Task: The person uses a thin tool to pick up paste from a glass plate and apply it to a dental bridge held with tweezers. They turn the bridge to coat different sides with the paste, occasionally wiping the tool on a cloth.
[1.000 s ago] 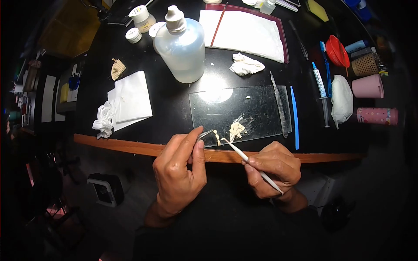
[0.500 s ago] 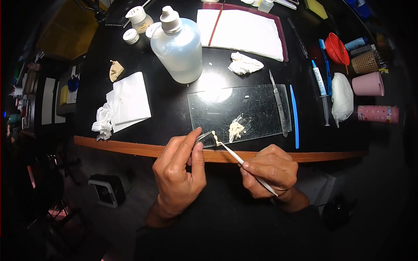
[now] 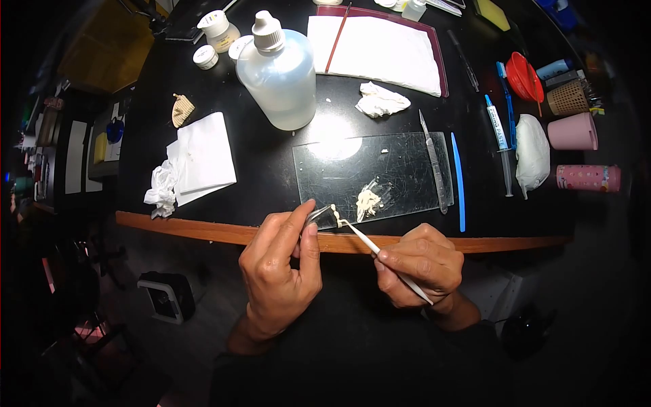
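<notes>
My left hand (image 3: 279, 268) pinches a slim metal tool (image 3: 319, 214) whose tip carries a small cream-coloured piece (image 3: 335, 215), held just above the table's front edge. My right hand (image 3: 422, 264) grips a thin white brush (image 3: 369, 244) like a pen, and its tip touches the cream piece. Just beyond lies a scratched glass slab (image 3: 393, 159) with a blob of cream paste (image 3: 367, 202) near its front edge.
A large plastic bottle (image 3: 278, 68) stands behind the slab. A scalpel (image 3: 434, 163) and a blue stick (image 3: 459, 183) lie at the slab's right. Crumpled and folded tissues (image 3: 196, 159) lie left. Small jars (image 3: 218, 30), pink cups (image 3: 575, 133) and a red funnel (image 3: 525, 78) crowd the back and right.
The brush tip has come left onto the cream piece on the metal tool and stays there. My left hand has hardly moved.
</notes>
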The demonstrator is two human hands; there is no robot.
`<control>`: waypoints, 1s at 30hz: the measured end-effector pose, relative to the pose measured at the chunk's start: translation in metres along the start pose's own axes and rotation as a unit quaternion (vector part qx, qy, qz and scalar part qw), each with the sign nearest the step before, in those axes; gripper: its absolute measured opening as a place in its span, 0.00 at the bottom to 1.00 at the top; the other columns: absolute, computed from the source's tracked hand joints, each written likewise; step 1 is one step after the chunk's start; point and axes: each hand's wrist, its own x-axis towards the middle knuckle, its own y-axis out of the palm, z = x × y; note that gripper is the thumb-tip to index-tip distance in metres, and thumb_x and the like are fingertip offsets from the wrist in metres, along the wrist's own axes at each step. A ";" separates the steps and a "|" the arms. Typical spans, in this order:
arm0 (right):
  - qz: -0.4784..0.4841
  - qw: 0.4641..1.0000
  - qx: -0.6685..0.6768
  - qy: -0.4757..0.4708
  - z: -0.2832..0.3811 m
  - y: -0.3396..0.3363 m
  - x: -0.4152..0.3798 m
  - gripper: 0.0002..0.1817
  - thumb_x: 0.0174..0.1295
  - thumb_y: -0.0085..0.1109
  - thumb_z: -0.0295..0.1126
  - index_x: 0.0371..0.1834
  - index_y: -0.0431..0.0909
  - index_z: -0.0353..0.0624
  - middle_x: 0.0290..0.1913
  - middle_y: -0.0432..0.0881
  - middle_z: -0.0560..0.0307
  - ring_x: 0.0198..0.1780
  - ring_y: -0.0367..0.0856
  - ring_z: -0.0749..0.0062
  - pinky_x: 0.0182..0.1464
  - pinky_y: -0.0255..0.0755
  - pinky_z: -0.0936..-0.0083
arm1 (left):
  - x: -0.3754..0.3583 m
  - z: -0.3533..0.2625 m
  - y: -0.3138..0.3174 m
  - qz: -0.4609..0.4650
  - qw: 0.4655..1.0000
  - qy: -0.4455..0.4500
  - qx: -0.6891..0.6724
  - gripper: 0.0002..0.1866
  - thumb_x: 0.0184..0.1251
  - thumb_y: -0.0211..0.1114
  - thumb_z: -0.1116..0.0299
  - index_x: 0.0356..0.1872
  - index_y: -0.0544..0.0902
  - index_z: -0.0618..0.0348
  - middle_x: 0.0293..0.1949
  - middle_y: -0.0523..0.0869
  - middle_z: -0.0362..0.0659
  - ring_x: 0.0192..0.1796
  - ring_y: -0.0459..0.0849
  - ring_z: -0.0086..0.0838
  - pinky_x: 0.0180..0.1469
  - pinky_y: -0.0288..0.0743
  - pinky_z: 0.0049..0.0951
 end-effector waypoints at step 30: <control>-0.017 0.990 -0.141 0.000 0.002 -0.008 -0.006 0.16 0.50 0.73 0.13 0.43 0.90 0.36 0.33 0.91 0.57 0.28 0.83 0.71 0.32 0.73 0.77 | 0.002 0.004 0.000 -0.018 1.000 0.006 -0.001 0.12 0.76 0.69 0.81 0.57 0.90 0.74 0.32 0.89 0.49 0.28 0.84 0.27 0.31 0.76 0.29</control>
